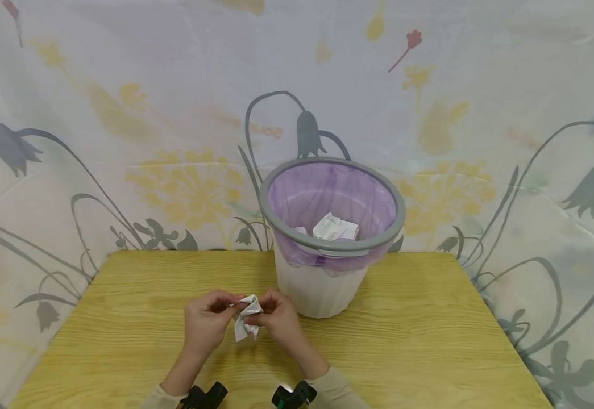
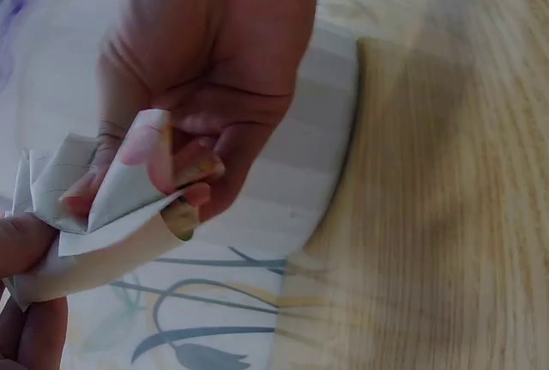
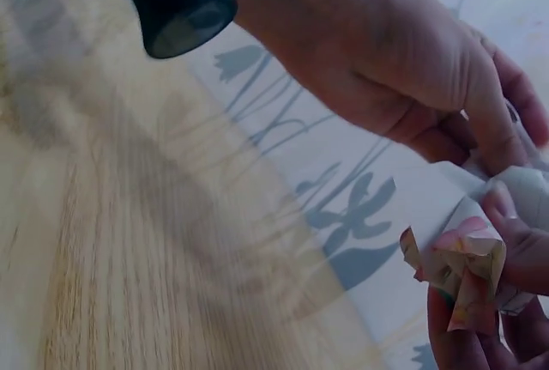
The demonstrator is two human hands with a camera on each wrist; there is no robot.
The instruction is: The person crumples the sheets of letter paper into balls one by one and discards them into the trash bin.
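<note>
A crumpled piece of white paper (image 1: 247, 321) is held between both hands above the table. In the head view the left hand (image 1: 206, 322) pinches its left edge with thumb and fingers. The right hand (image 1: 279, 320) grips the other side of it, close to the bin's base. Folds and pinkish printed patches show on the paper (image 3: 467, 245) in the right wrist view. Pale folded layers of the same paper (image 2: 129, 181) appear in the left wrist view, partly covered by fingers.
A white waste bin (image 1: 317, 287) with a grey rim and purple liner (image 1: 297, 193) stands behind and right of the hands. Crumpled white paper (image 1: 335, 227) lies inside. The wooden table (image 1: 430, 335) meets a flower-patterned cloth (image 1: 174, 113) at the back.
</note>
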